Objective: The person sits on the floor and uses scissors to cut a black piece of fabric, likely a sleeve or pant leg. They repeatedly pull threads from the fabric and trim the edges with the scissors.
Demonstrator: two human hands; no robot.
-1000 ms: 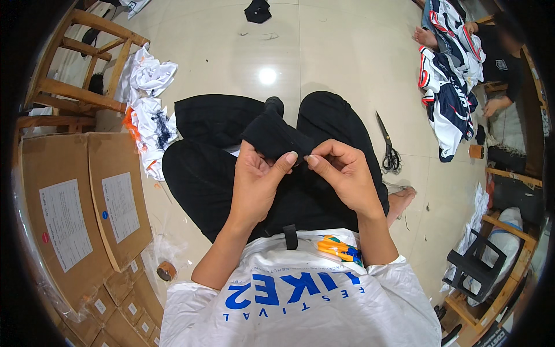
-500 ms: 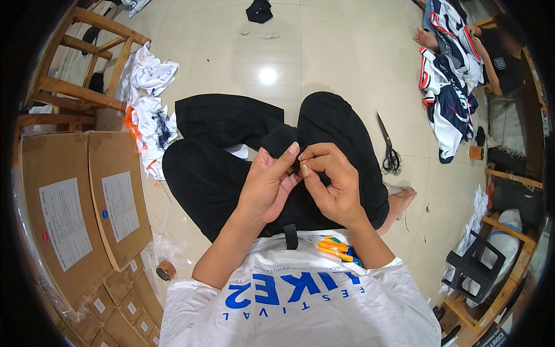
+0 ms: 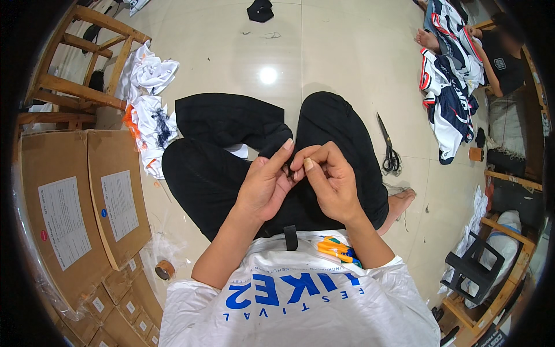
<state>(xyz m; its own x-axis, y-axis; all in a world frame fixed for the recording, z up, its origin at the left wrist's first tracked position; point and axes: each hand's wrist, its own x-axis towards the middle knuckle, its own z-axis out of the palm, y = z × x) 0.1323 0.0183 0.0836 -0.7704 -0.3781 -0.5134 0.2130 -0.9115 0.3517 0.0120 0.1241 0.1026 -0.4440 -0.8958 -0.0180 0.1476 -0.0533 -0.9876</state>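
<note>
My left hand (image 3: 265, 188) is over my lap, thumb lifted and other fingers curled at the end of a black cloth (image 3: 231, 118). The cloth runs from these fingers across my black trousers (image 3: 338, 124) to a straight-cut edge on the left. Close against the left fingertips, my right hand (image 3: 328, 182) is closed in a pinch, thumb against forefinger. Whatever sits between its fingertips is too small to make out. Black-handled scissors (image 3: 391, 159) lie on the tiles to the right of my knee.
Cardboard boxes (image 3: 58, 202) and a wooden frame (image 3: 81, 92) line the left, with white cloth (image 3: 151, 72) beside them. A tape roll (image 3: 165, 269) lies near the boxes. At the far right another person (image 3: 503, 63) sits by a jersey pile (image 3: 448, 110). A black stool (image 3: 474, 266) lies right.
My left thumb has lifted away from the right fingertips. The right thumb and forefinger have shifted slightly, still pinched, and the cloth's end has moved a little at the left hand.
</note>
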